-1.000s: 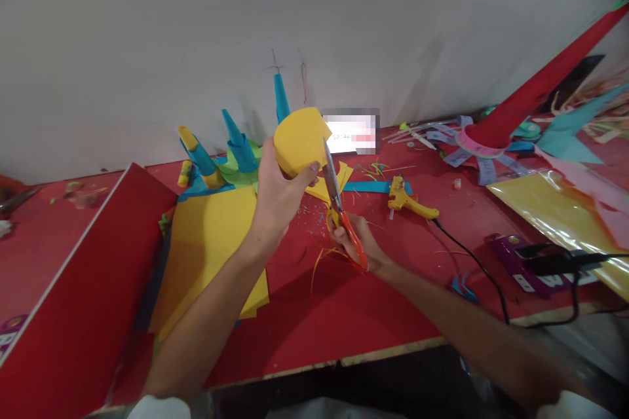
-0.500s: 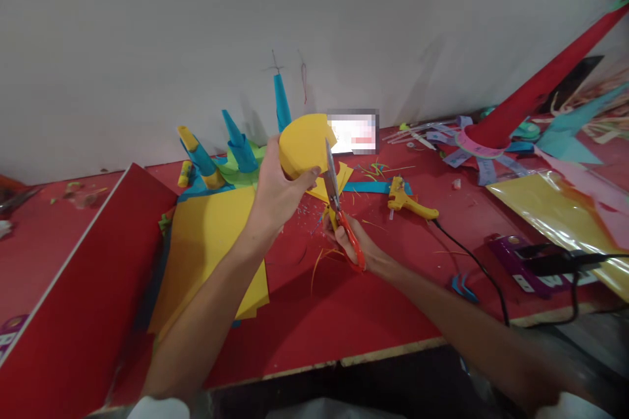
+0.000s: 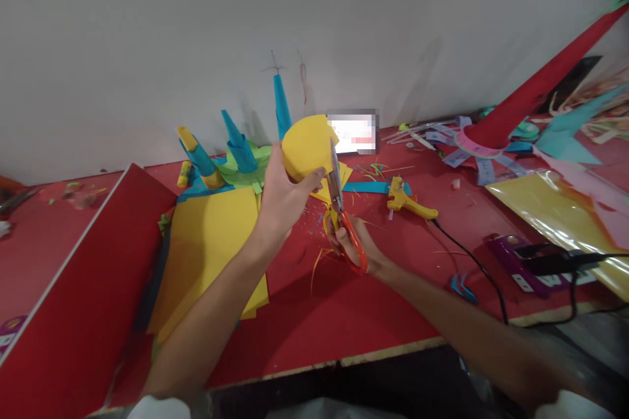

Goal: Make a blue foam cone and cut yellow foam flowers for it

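Above the red table, my left hand (image 3: 287,193) is closed on a rounded piece of yellow paper (image 3: 307,144), thumb in front. My right hand (image 3: 351,242) grips a pair of scissors (image 3: 336,186) with one orange and one yellow handle. Their blades point up and lie against the paper's right edge. How far apart the blades are is hard to make out. Behind the hands, more yellow paper (image 3: 346,173) and a blue strip (image 3: 366,187) lie on the table, among thin yellow and green offcuts.
A stack of yellow sheets (image 3: 211,229) lies left, beside a red panel (image 3: 93,288). Blue paper cones (image 3: 240,150) stand by the wall. To the right are a yellow glue gun (image 3: 410,200) with a cord, a purple power strip (image 3: 521,268) and a red cone (image 3: 531,91). A bright screen (image 3: 351,134) leans behind.
Both hands have shifted very slightly to the right, together with the yellow paper and the scissors. The blades remain at the paper's right edge.
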Demonstrator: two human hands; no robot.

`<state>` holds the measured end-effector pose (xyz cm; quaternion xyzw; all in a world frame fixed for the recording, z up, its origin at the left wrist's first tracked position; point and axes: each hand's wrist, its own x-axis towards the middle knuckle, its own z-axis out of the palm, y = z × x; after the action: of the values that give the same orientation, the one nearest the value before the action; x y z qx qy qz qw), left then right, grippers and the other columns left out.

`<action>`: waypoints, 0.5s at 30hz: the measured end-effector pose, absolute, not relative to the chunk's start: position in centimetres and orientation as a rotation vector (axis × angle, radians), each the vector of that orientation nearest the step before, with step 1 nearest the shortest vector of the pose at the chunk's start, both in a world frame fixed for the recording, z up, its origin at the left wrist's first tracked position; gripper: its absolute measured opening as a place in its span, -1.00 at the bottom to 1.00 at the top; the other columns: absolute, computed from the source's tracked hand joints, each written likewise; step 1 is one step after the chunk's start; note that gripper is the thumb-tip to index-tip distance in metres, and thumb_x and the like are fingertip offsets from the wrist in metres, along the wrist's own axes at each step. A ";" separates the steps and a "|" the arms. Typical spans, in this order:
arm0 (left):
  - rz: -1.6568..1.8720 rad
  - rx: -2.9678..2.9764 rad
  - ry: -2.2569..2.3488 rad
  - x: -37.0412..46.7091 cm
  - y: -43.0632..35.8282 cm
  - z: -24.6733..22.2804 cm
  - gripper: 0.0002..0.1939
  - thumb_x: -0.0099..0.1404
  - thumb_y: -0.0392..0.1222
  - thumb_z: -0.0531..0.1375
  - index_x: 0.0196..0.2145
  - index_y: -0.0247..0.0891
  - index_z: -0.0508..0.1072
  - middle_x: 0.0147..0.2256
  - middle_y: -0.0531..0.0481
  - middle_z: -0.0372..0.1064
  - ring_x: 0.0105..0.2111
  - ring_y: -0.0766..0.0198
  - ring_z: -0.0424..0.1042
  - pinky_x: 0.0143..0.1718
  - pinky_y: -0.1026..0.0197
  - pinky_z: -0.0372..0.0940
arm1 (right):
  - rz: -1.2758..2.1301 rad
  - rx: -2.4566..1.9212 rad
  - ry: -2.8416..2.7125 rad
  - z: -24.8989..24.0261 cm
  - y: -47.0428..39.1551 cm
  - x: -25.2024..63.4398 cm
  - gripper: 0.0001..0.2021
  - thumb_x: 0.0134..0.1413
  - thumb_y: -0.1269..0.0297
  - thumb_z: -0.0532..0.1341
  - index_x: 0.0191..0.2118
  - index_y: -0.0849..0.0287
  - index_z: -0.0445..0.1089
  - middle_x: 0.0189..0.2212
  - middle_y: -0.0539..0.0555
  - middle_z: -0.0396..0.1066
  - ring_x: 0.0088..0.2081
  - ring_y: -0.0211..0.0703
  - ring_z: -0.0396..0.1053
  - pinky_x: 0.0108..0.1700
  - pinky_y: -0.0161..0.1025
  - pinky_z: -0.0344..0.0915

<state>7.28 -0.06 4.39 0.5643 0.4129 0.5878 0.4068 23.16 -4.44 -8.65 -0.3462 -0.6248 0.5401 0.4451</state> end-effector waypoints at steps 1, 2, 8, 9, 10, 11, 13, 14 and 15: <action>1.494 1.410 1.037 7.4 -0.2 4.4 -0.52 0.19 -0.21 0.43 0.00 -0.17 0.34 -0.08 -0.05 0.47 -0.20 0.24 0.51 -0.33 0.27 0.52 | 1.341 -0.836 -1.520 -8.6 -4.5 23.1 -0.31 0.17 -0.60 0.10 -0.32 0.04 0.18 -0.56 -0.12 0.13 -0.58 -0.28 0.06 -0.54 -0.26 0.12; 1.505 1.398 1.030 7.6 -0.3 4.3 -0.53 0.19 -0.21 0.43 -0.01 -0.17 0.34 -0.08 -0.05 0.47 -0.19 0.24 0.51 -0.34 0.27 0.51 | 1.348 -0.819 -1.497 -8.6 -4.6 23.0 -0.32 0.17 -0.59 0.12 -0.32 0.04 0.18 -0.57 -0.13 0.12 -0.59 -0.28 0.06 -0.55 -0.26 0.12; 1.505 1.388 1.030 7.7 -0.3 4.0 -0.52 0.20 -0.21 0.44 0.01 -0.16 0.35 -0.05 -0.06 0.46 -0.15 0.19 0.52 -0.35 0.25 0.52 | 1.306 -0.855 -1.519 -7.8 -4.6 23.0 -0.27 0.14 -0.63 0.09 -0.24 0.07 0.26 -0.50 -0.10 0.13 -0.52 -0.27 0.07 -0.50 -0.26 0.16; 1.504 1.396 1.034 7.6 -0.3 4.0 -0.51 0.20 -0.21 0.44 0.02 -0.16 0.36 -0.05 -0.07 0.45 -0.12 0.18 0.52 -0.33 0.25 0.53 | 1.289 -0.865 -1.520 -7.9 -4.4 23.0 -0.26 0.14 -0.64 0.08 -0.24 0.07 0.26 -0.49 -0.10 0.13 -0.50 -0.26 0.08 -0.50 -0.26 0.16; 1.507 1.401 1.036 7.6 -0.3 3.9 -0.51 0.20 -0.22 0.43 0.03 -0.16 0.36 -0.04 -0.07 0.45 -0.10 0.17 0.52 -0.32 0.25 0.54 | 1.280 -0.869 -1.520 -8.0 -4.3 23.0 -0.26 0.13 -0.64 0.08 -0.24 0.07 0.26 -0.48 -0.09 0.14 -0.50 -0.26 0.08 -0.49 -0.27 0.15; 1.509 1.405 1.035 7.6 -0.3 3.9 -0.50 0.20 -0.22 0.43 0.03 -0.17 0.36 -0.03 -0.07 0.45 -0.08 0.15 0.52 -0.31 0.24 0.54 | 1.278 -0.866 -1.519 -8.1 -4.2 23.0 -0.25 0.13 -0.64 0.07 -0.25 0.07 0.26 -0.48 -0.09 0.14 -0.49 -0.26 0.08 -0.49 -0.27 0.14; 1.511 1.403 1.032 7.7 -0.3 3.9 -0.50 0.20 -0.23 0.43 0.03 -0.17 0.36 -0.03 -0.08 0.45 -0.07 0.15 0.52 -0.30 0.24 0.55 | 1.289 -0.857 -1.517 -8.4 -4.2 23.1 -0.25 0.12 -0.65 0.08 -0.28 0.07 0.25 -0.48 -0.09 0.15 -0.51 -0.27 0.07 -0.50 -0.26 0.12; 1.509 1.397 1.030 7.7 -0.3 3.9 -0.50 0.19 -0.23 0.43 0.03 -0.17 0.36 -0.03 -0.07 0.45 -0.08 0.15 0.52 -0.30 0.23 0.55 | 1.304 -0.854 -1.511 -8.6 -4.2 23.1 -0.25 0.11 -0.65 0.09 -0.29 0.07 0.24 -0.49 -0.09 0.15 -0.52 -0.28 0.06 -0.51 -0.26 0.11; 1.508 1.388 1.029 7.8 -0.3 3.9 -0.50 0.19 -0.23 0.43 0.03 -0.17 0.35 -0.04 -0.07 0.45 -0.08 0.15 0.52 -0.30 0.23 0.55 | 1.325 -0.849 -1.502 -8.7 -4.3 23.1 -0.26 0.11 -0.65 0.10 -0.29 0.07 0.24 -0.51 -0.10 0.15 -0.53 -0.28 0.06 -0.52 -0.26 0.10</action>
<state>7.83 -0.35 3.92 0.5516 0.4089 0.5994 0.4114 23.06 -4.28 -8.68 -0.3454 -0.6114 0.5394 0.4647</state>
